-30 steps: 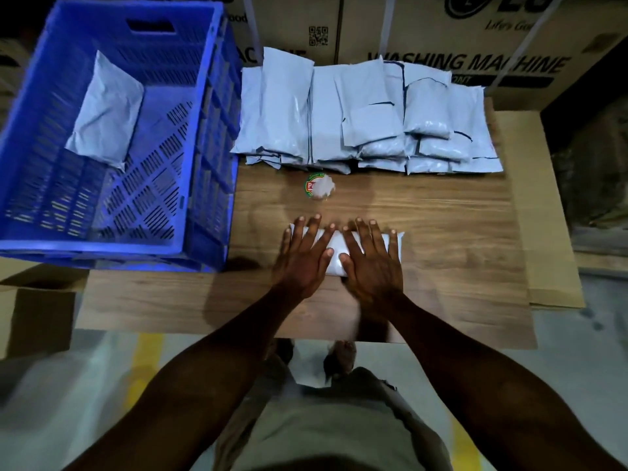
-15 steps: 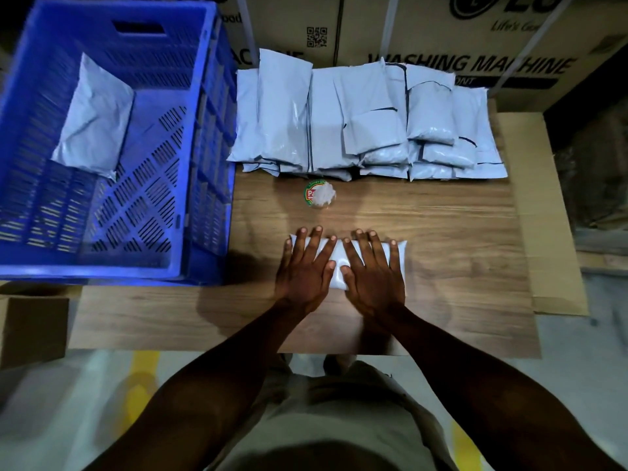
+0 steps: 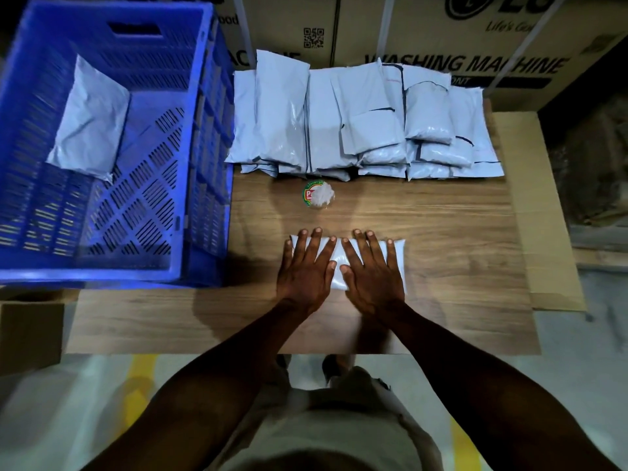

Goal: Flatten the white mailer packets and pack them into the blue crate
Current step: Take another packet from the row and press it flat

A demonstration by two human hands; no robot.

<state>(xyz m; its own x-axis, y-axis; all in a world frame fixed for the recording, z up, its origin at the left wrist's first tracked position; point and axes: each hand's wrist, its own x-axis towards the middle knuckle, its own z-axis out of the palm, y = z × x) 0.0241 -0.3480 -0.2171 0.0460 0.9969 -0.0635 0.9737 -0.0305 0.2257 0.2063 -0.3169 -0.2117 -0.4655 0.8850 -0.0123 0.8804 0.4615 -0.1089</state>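
Observation:
A white mailer packet lies on the wooden table in front of me. My left hand and my right hand press flat on it side by side, fingers straight and spread. Only the packet's middle strip and right end show between and beside the hands. A pile of several white packets lies along the table's far edge. The blue crate stands at the left, with one white packet leaning in its far left corner.
A small round container with a red and green label sits between the pile and my hands. Large cardboard boxes stand behind the table. A cardboard sheet sticks out at the table's right. A brown box sits low left.
Both hands have stayed pressed flat on the packet. They shifted only slightly, and the camera view moved a little.

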